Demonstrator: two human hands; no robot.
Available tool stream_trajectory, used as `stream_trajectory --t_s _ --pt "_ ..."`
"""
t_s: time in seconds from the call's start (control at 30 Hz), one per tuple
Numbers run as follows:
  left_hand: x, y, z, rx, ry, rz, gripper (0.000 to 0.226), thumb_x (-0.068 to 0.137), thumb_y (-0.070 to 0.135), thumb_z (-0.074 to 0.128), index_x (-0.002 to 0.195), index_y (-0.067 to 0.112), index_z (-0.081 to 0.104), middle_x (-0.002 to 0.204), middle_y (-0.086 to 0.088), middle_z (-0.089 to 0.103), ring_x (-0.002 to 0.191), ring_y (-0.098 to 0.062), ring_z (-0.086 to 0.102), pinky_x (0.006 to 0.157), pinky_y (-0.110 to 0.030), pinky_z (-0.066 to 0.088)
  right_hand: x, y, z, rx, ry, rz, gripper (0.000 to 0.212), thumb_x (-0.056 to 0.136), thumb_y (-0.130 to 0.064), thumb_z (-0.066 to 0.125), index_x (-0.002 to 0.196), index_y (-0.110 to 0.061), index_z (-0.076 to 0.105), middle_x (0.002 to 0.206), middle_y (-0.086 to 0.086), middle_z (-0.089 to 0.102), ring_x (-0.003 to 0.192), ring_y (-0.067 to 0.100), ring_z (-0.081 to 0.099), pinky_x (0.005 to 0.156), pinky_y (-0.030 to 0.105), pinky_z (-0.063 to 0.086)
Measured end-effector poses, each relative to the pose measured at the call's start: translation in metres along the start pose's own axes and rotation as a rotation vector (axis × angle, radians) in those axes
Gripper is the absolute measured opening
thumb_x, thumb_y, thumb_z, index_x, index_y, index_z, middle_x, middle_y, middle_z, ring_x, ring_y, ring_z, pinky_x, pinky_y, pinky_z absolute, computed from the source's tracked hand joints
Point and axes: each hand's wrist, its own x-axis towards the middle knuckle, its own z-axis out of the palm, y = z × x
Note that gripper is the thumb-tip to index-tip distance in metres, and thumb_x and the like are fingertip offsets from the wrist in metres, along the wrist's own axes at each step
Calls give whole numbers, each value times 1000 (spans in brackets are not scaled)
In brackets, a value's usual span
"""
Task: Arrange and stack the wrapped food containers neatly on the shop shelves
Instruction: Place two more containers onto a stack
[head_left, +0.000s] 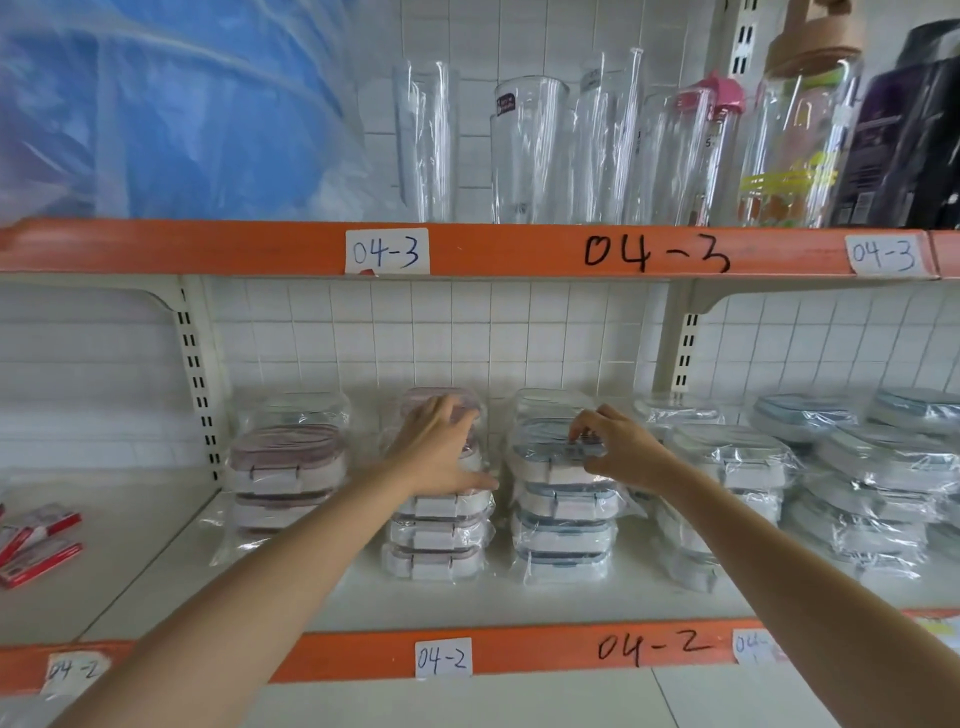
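Observation:
Plastic-wrapped food containers stand in stacks on the white shelf (156, 582) marked 04-2. A pink-lidded stack (436, 540) is in the middle, and my left hand (441, 447) lies over its top container with the fingers spread and the thumb along the front. To its right is a blue-lidded stack (563, 525); my right hand (613, 447) pinches the wrap on its top container with curled fingers. Another pink stack (285, 467) stands at the left. More blue-lidded stacks (862, 483) fill the right side.
The orange-edged shelf above (519, 249), marked 04-3, carries tall clear glasses (530, 150), bottles and a blue wrapped bundle (156, 109). Red packets (36, 545) lie at the far left of the lower shelf. A slotted upright (200, 395) stands behind the left stack.

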Motion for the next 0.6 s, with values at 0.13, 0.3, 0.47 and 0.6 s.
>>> stream_trajectory --t_s 0.13,0.3,0.47,0.6 --pt "23 38 8 -177 -24 105 97 77 63 64 149 13 21 149 -5 23 136 -24 28 113 -39 27 -10 2 3 -3 57 -7 30 81 -4 63 103 -22 55 109 -4 45 103 14 46 93 25 40" --pt "43 66 19 -306 -161 70 95 79 50 69 152 22 15 157 -8 14 139 -30 29 113 -47 28 -20 8 -4 -73 75 33 24 87 -6 60 108 -18 56 109 -3 46 104 14 46 93 23 40" --pt "50 73 25 -359 -186 -3 76 76 37 75 138 17 34 142 -10 32 118 -24 46 97 -35 43 -16 7 -4 -45 64 -6 29 90 0 52 115 -14 56 120 1 54 106 14 52 87 15 36" --pt "54 66 21 -269 -218 -60 92 76 42 74 148 18 22 149 -10 25 130 -28 38 105 -41 40 -8 5 -4 -19 30 -98 31 89 1 52 117 -11 57 122 6 55 110 21 54 98 28 43"
